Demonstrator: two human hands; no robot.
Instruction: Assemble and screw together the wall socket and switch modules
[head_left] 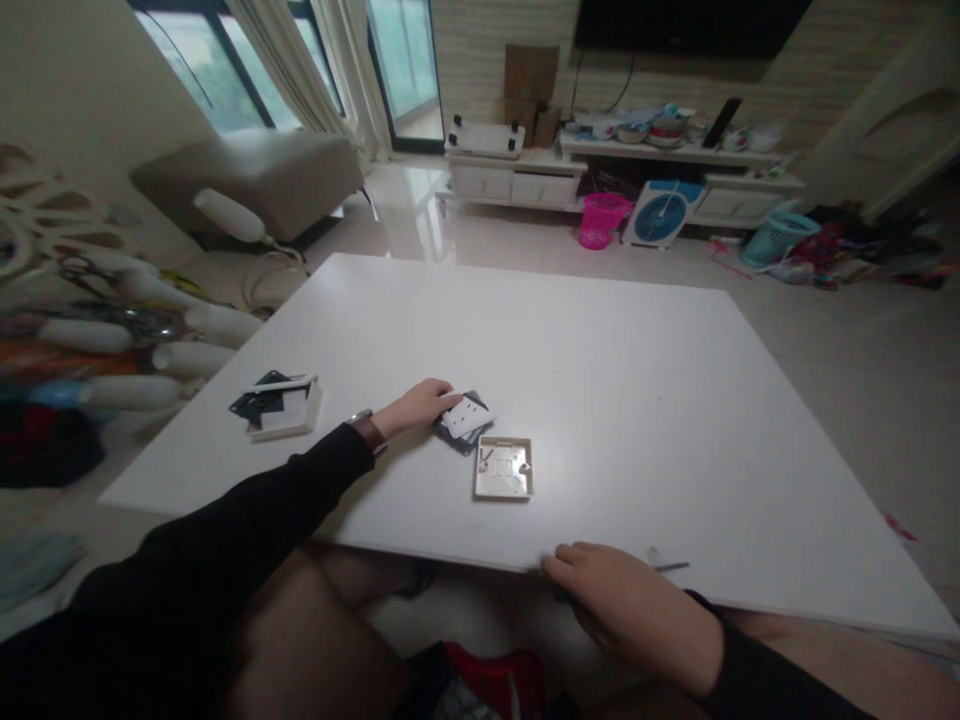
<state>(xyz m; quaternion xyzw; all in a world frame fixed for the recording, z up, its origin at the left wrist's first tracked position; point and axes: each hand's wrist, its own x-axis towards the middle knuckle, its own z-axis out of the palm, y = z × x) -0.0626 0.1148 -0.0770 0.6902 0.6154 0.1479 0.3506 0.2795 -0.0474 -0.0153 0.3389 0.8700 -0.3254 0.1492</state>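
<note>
My left hand (420, 405) reaches to the middle of the table, its fingers closed on the edge of a white socket plate (469, 418) with slots. Beneath that plate lies a dark square piece (452, 441). Just in front, a white square mounting box (504, 484) rests open side up, with small metal bits inside. At the table's near edge, my right hand (611, 595) is curled, with something dark partly showing under its fingers. A thin dark rod (673, 567) shows past its knuckles; whether the hand holds it, I cannot tell.
Left on the white table (637, 350) stands another white box (289, 430) with dark plates (262, 403). A small clear bit (652, 552) lies near the rod. Beyond the table are a pink basket (600, 225), a fan (660, 215) and a grey ottoman (255, 175).
</note>
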